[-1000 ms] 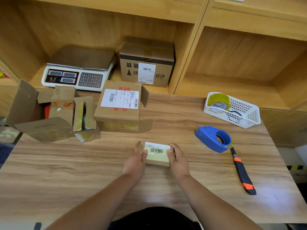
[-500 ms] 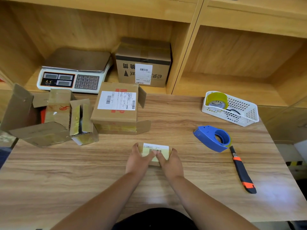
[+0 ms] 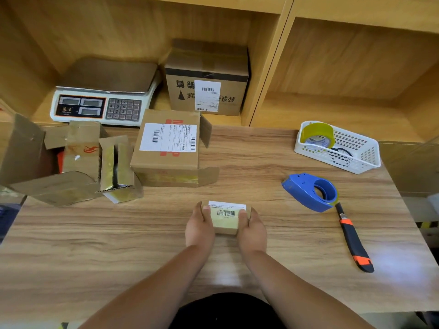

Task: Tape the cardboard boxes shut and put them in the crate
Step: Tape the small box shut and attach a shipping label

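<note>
A small flat tan cardboard box [image 3: 225, 220] with a white barcode label sits on the wood-grain desk [image 3: 95, 245], near its front middle. The left hand [image 3: 199, 230] and the right hand [image 3: 253, 231] grip it from either end, thumbs on top. Well to the right lie a blue tape dispenser [image 3: 308, 192] and a black-and-orange utility knife [image 3: 354, 238] — the two touching. Behind the small box stands a larger labelled brown cardboard box [image 3: 168, 148], its side flaps open.

- The table [image 3: 261, 167] was wood-grain laminate, smooth, with a soft sheen at lower right.
- The small box [image 3: 225, 219] was matt cardboard under glossy yellowish tape, with a paper label.
- The basket [image 3: 356, 160] was white perforated plastic.
- The tape dispenser [image 3: 306, 192] was blue plastic.
</note>
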The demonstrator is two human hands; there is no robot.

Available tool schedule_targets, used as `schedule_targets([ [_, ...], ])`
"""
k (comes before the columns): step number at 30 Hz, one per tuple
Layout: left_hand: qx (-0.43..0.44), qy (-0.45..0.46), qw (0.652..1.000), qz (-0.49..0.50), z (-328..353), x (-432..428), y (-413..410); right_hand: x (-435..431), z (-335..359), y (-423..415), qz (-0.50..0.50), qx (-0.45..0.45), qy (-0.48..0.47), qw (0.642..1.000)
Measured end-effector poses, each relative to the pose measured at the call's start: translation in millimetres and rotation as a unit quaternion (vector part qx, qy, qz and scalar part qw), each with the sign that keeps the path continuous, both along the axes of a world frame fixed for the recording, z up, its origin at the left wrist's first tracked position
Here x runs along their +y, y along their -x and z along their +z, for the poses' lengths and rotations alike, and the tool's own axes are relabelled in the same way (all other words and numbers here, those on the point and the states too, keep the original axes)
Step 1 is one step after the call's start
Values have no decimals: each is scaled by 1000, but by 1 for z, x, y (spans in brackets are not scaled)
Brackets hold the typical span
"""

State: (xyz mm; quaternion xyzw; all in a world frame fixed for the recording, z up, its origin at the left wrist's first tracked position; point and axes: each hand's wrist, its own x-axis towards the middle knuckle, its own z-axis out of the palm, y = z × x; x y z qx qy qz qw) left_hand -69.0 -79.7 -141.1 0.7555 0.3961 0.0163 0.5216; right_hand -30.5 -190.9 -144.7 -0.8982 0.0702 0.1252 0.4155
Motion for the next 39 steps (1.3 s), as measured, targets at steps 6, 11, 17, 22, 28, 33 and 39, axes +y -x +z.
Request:
schedule_targets([
  [6,-19,53,996,68,1,0,-1,1,0,-4,-19,2,-43,999],
  [11,-26,102,989,107,4,-1,-3,-4,5,-14,15,47,-61,997],
  [17,-33,157,977,138,5,0,-1,-15,12,-13,137,110,-74,982],
  [22,-19,126,988,82,4,5,5,-14,16,-9,138,97,-25,985],
  [28,99,-97,981,-136,4,12,15,-14,21,-7,149,81,114,979],
  [33,104,-125,975,-150,7,12,22,-12,27,-1,145,45,200,968],
  [39,63,-87,986,-124,14,12,28,-15,28,2,151,49,150,976],
])
